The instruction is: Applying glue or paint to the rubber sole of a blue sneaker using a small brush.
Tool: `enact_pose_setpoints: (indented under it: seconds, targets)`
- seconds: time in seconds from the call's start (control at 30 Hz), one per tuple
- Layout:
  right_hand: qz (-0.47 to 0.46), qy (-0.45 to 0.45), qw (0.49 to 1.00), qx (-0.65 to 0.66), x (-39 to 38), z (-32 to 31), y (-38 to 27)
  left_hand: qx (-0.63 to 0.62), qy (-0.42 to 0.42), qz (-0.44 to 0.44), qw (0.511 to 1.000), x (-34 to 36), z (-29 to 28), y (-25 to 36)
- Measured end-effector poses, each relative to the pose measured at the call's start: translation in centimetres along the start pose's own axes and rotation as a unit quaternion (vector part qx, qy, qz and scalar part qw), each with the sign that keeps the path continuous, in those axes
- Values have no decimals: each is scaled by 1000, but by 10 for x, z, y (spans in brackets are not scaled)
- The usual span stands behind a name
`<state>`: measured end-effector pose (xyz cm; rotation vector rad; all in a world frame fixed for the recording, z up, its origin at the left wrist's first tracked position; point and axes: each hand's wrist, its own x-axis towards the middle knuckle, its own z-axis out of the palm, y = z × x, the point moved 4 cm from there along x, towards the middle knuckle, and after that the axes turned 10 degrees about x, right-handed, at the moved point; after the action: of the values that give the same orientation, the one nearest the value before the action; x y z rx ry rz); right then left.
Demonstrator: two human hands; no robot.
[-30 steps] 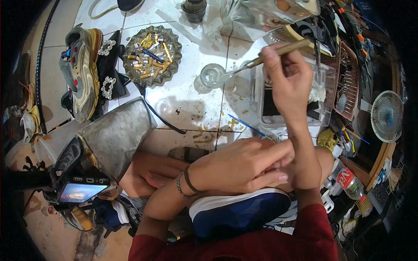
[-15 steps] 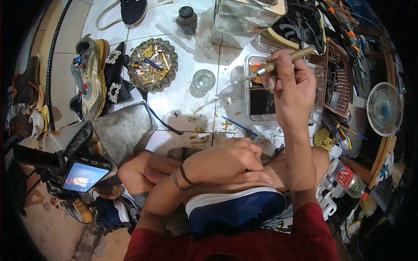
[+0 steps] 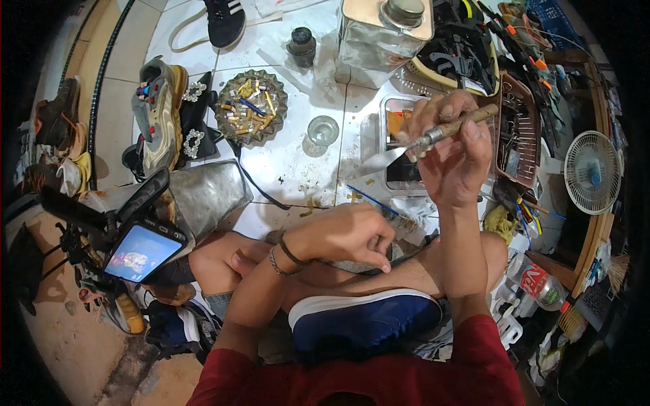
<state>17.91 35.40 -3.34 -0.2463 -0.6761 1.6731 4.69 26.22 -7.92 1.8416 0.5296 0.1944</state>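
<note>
Nearest, a dark blue shoe was seen resting across the lap, its white sole edge turned to the far side, untouched by either hand. It was judged light, soft in the upper and stiffer at the sole, so that a firm hold would best be taken along that edge.

Just beyond it, the left hand was held over the leg, its fingers loosely bent; no object could be seen in them.

Farther off and to the right, a flat-bladed tool was gripped in the right hand, raised over a clear plastic box, its blade pointed left and slightly near. The tool was judged light and rigid, its blade perhaps slick if wetted; the wooden handle, where it was gripped, was considered the right place to hold.

To the left of the box, a small glass jar was left standing alone on the tiles, presumably brittle and slippery, best lifted by its sides. Beyond it, a metal can was seen.
</note>
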Motion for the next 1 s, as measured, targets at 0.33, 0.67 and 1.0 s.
enact_pose_setpoints:
  seconds: [0.33,0.67,1.0]
  targets:
    - [13,-58,998,-9,-9,10,-8,-141,264,-106,948,-32,-65,-9]
    - [115,-93,956,-255,-13,10,13,-92,320,27,943,-48,-92,20]
    - [136,-102,956,-239,-14,1,14,-53,400,-47,914,-62,-100,9]
